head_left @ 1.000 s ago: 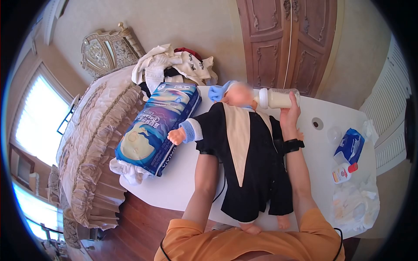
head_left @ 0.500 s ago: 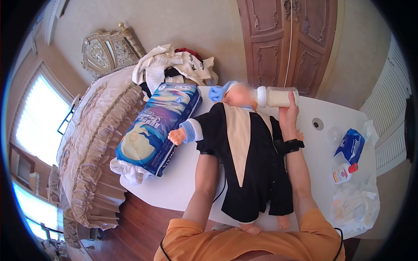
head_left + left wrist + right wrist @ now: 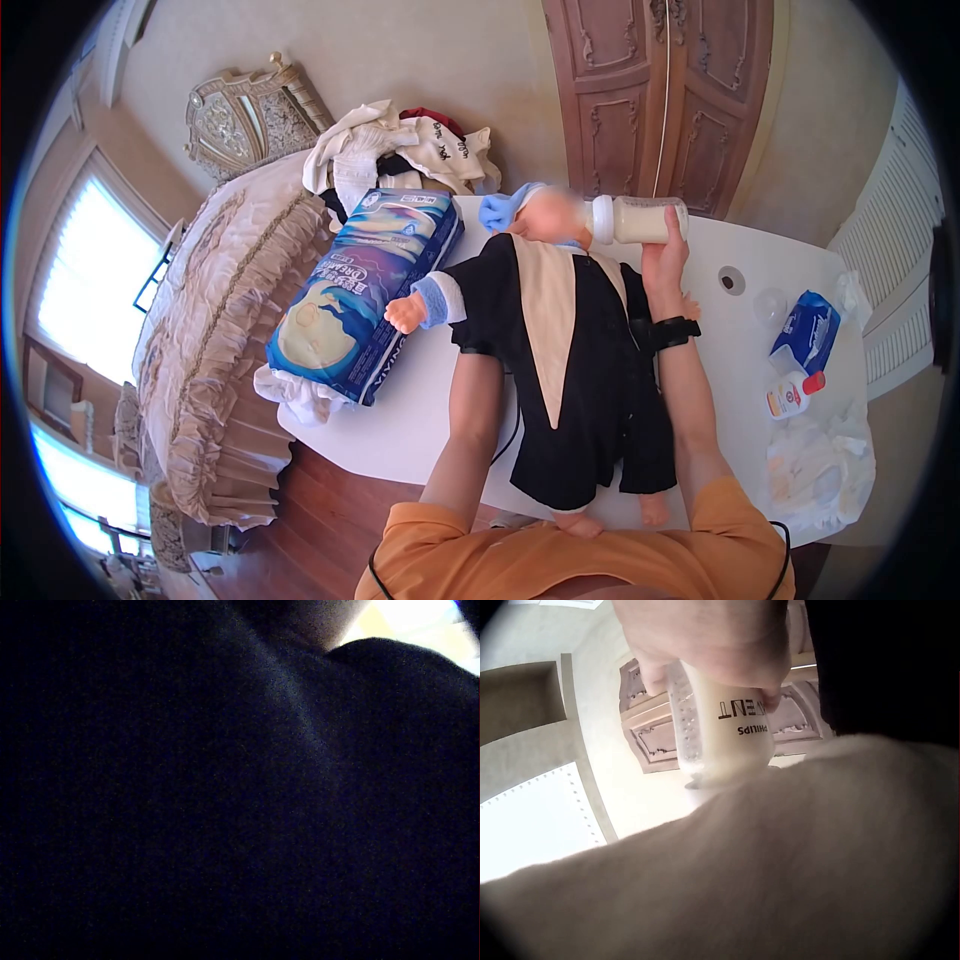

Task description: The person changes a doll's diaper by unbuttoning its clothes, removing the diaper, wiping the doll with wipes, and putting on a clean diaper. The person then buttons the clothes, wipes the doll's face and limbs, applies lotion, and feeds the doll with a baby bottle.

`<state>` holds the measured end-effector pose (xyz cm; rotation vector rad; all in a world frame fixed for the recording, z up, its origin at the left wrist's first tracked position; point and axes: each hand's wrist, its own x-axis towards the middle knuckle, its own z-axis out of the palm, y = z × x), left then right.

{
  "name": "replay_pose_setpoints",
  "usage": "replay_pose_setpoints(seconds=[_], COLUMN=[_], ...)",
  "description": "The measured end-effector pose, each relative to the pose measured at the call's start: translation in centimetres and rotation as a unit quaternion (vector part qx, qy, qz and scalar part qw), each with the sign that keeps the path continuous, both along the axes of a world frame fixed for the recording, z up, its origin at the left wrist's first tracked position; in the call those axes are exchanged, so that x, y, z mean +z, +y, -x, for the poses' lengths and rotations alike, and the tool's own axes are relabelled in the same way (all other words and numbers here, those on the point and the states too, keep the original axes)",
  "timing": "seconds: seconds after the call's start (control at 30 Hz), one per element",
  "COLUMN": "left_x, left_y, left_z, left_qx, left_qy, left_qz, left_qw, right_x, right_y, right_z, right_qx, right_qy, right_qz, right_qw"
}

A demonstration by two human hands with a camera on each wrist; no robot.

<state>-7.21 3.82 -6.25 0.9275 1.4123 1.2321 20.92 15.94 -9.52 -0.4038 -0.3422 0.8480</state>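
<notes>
A doll in a black and cream outfit (image 3: 545, 340) lies on its back, with a blue hat (image 3: 500, 212) on its head and its feet towards the person. My right hand (image 3: 665, 262) grips a milk-filled baby bottle (image 3: 640, 220), its nipple end against the doll's face. In the right wrist view, fingers and thumb of the right hand (image 3: 712, 641) wrap around the bottle (image 3: 731, 742). My left forearm passes beneath the doll's black sleeve, and the doll hides most or all of that hand. Dark cloth (image 3: 225, 810) fills most of the left wrist view.
A blue diaper pack (image 3: 365, 290) lies left on the white table (image 3: 740, 400), with clothes (image 3: 400, 155) behind it. At the right are a blue wipes pack (image 3: 806, 332), a red-capped bottle (image 3: 790, 396) and crumpled white material (image 3: 820, 470). A bed (image 3: 225, 330) stands left.
</notes>
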Motion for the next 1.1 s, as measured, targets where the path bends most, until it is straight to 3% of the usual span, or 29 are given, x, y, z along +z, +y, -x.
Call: replay_pose_setpoints(seconds=[0.4, 1.1], left_x=[-0.3, -0.5], left_y=[0.5, 1.3], left_z=[0.8, 1.6], left_qx=[0.001, 0.001], left_qy=[0.033, 0.092], left_qz=[-0.005, -0.02], left_qw=[0.999, 0.996], right_x=[0.3, -0.3], right_y=[-0.5, 0.2], right_z=[-0.1, -0.2], right_qx=[-0.015, 0.015], right_qy=[0.045, 0.016], right_qz=[0.047, 0.007], right_qw=[0.998, 1.0])
